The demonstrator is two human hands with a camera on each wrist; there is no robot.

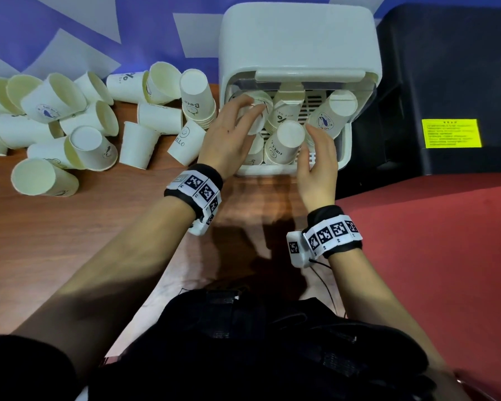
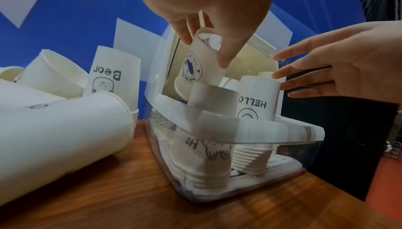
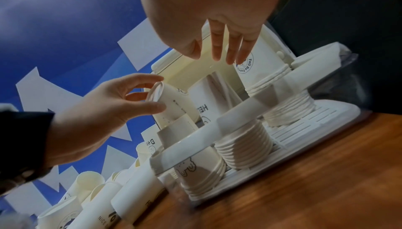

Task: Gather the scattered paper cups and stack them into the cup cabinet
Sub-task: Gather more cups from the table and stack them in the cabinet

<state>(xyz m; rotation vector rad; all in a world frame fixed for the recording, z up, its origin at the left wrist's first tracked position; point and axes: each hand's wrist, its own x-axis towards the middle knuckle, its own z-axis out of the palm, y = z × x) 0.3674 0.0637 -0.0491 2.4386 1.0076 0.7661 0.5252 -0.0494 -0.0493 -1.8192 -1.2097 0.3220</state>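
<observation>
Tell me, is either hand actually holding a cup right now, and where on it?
The left hand pinches an upside-down paper cup near its base, over the cup cabinet. The right hand holds nothing; its straight fingers reach toward the stacks.

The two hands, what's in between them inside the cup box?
Between the left hand and the right hand, the head view shows an upside-down HELLO cup stack standing in the cup cabinet.

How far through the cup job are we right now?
Partly done. Several upside-down stacks, like the HELLO stack, already stand in the cup cabinet. The left hand grips a tilted cup over a back stack; the right hand hovers open nearby. Many loose cups still lie on the table.
</observation>
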